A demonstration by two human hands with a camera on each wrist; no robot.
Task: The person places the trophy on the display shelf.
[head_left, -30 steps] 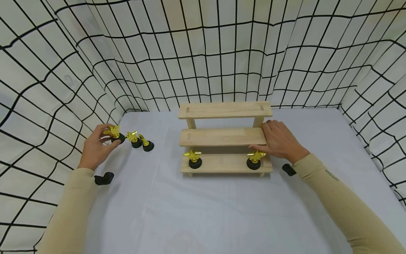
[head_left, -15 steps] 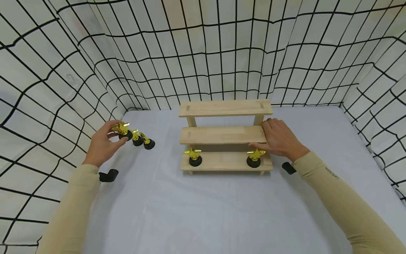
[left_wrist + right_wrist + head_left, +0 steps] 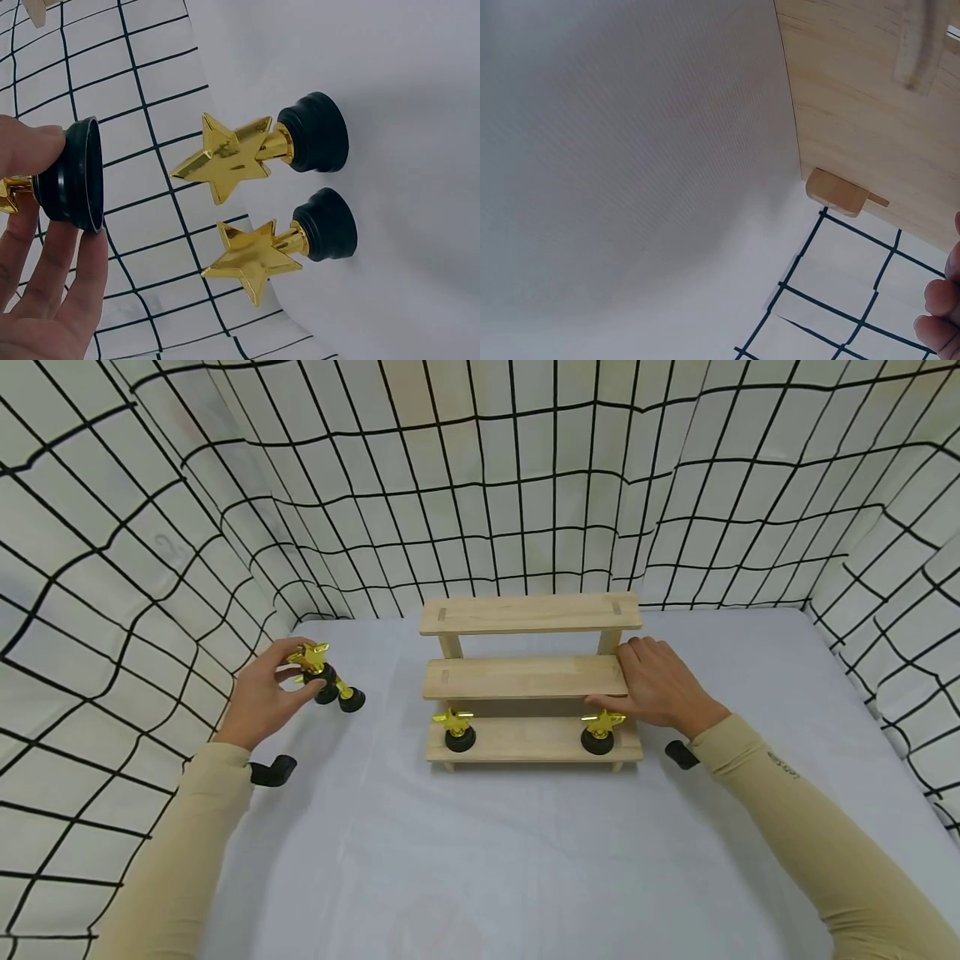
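Note:
My left hand [image 3: 266,697] pinches a small gold star trophy [image 3: 69,176] by its black base, thumb on one side and fingers on the other. The trophy is lifted off the table. Two more star trophies, a farther one [image 3: 225,156] and a nearer one [image 3: 253,259], stand upright close by in the left wrist view; in the head view the held trophy partly hides one of them. With my right hand [image 3: 663,689] I grip the right end of the middle step of a three-tier wooden display shelf [image 3: 525,678], thumb along its front edge.
On the shelf's lowest step stand two star trophies, a left one [image 3: 459,733] and a right one [image 3: 597,735]. White cloth [image 3: 480,860] covers the table. Black grid netting [image 3: 517,485] over white walls encloses the back and sides.
My left hand has carried its trophy to the right, so that it now overlaps the standing trophies in the head view. The right hand keeps its place on the shelf.

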